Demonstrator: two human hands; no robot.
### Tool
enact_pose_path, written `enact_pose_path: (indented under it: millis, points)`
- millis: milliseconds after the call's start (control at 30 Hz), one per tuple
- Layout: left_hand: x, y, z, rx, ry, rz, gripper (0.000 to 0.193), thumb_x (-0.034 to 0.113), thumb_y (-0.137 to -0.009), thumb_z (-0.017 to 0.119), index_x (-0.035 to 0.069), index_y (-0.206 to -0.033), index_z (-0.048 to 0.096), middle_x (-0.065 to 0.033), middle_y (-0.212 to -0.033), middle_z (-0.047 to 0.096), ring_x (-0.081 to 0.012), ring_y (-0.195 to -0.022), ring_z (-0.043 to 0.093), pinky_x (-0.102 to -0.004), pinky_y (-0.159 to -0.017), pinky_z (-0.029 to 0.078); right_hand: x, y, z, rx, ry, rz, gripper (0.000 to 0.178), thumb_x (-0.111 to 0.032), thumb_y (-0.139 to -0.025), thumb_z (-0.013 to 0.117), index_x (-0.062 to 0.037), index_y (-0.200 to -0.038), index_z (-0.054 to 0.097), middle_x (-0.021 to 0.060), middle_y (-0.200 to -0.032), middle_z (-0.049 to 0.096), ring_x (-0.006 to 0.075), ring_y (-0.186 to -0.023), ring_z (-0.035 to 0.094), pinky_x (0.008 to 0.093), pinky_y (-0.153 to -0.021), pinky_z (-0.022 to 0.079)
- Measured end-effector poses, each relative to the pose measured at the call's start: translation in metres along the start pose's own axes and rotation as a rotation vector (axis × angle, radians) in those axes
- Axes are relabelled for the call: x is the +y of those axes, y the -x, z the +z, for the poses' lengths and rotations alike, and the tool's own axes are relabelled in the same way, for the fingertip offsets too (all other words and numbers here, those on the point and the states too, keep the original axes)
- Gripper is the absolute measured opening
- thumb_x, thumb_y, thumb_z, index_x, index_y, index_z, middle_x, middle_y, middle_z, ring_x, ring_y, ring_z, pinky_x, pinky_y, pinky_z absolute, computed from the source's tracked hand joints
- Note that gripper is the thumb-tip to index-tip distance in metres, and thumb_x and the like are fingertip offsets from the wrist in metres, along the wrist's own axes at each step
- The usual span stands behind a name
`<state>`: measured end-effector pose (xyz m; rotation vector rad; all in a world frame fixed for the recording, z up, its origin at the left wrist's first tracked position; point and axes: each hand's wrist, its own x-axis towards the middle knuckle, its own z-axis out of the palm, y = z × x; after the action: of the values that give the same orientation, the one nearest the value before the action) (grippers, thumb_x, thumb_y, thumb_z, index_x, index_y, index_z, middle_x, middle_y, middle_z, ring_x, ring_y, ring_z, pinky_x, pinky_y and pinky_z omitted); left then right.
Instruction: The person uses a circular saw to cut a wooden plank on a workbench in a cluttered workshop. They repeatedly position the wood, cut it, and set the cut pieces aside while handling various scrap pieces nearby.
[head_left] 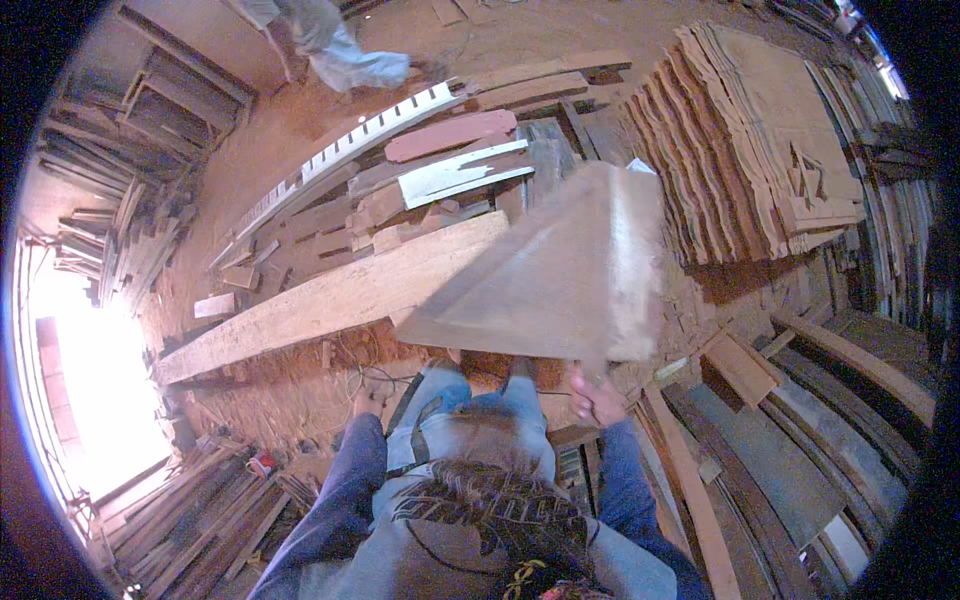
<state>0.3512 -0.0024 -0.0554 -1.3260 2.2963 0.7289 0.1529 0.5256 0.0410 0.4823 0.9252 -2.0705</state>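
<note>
A large triangular-looking wooden panel (530, 270) with a pale strip along its right side is tilted up in front of me, blurred by motion. My right hand (597, 396) is closed at its lower right corner. Lower left, my left hand (370, 398) hangs beside a thin looped cord (375, 375); its fingers are too small and unclear to show whether they grip the cord. Behind the panel a long pale plank (330, 300) runs from the left toward the middle, its right end partly hidden.
Wood offcuts, a pink board (450, 135) and a white notched strip (375, 128) lie beyond the plank. A tall stack of brown wavy-edged sheets (700, 150) stands at far right. Long timbers (690, 480) lie near right, more wood (200, 510) near left. Another person's leg (345, 55) shows at the top.
</note>
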Motion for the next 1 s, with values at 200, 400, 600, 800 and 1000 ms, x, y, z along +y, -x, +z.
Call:
enact_pose_path:
  millis: [200, 400, 600, 800, 1000]
  points:
    - [-0.118, -0.008, 0.020, -0.093, 0.450, -0.105, 0.040, 0.018, -0.092, 0.069, 0.004, -0.129, 0.061, -0.0116, -0.095, 0.071, -0.0190, -0.068, 0.066, -0.0334, -0.064, 0.055, 0.025, -0.100, 0.095, -0.333, -0.100, 0.059, 0.018, -0.024, -0.100, 0.066, -0.0135, -0.095, 0.052, -0.0059, -0.065, 0.040, 0.0080, -0.054, 0.042, 0.0278, -0.049, 0.040]
    - [-0.155, 0.012, 0.018, 0.090, 0.519, -0.090, 0.029, 0.013, -0.092, 0.070, 0.001, -0.118, 0.066, -0.0111, -0.092, 0.071, -0.0189, -0.073, 0.066, -0.0343, -0.067, 0.054, 0.030, -0.126, 0.149, -0.255, -0.008, -0.033, 0.020, -0.025, -0.098, 0.069, -0.0130, -0.093, 0.053, -0.0046, -0.065, 0.041, 0.0086, -0.054, 0.044, 0.0280, -0.050, 0.044]
    - [-0.096, 0.011, -0.052, 0.470, 0.364, 0.160, 0.020, 0.013, -0.093, 0.068, -0.004, -0.104, 0.068, -0.0094, -0.085, 0.071, -0.0179, -0.078, 0.066, -0.0345, -0.074, 0.053, 0.022, -0.136, 0.174, -0.023, -0.190, -0.088, 0.020, -0.023, -0.096, 0.070, -0.0131, -0.101, 0.053, -0.0039, -0.066, 0.042, 0.0112, -0.056, 0.047, 0.0311, -0.052, 0.047]
    - [0.010, -0.077, -0.137, 0.550, 0.878, 0.325, 0.020, 0.013, -0.092, 0.069, -0.001, -0.105, 0.070, -0.0091, -0.094, 0.072, -0.0171, -0.084, 0.068, -0.0304, -0.078, 0.054, 0.015, -0.158, 0.199, 0.129, -0.295, -0.204, 0.016, -0.023, -0.097, 0.067, -0.0134, -0.097, 0.054, -0.0044, -0.070, 0.042, 0.0115, -0.061, 0.046, 0.0313, -0.056, 0.047]
    - [0.092, -0.182, -0.223, 0.554, 0.315, 0.693, 0.020, 0.018, -0.090, 0.068, 0.005, -0.104, 0.073, -0.0150, -0.097, 0.074, -0.0292, -0.089, 0.072, -0.0386, -0.081, 0.056, 0.049, -0.194, 0.223, 0.366, -0.079, -0.396, 0.016, -0.024, -0.100, 0.061, -0.0095, -0.094, 0.058, 0.0008, -0.077, 0.056, 0.0149, -0.073, 0.058, 0.0299, -0.063, 0.049]
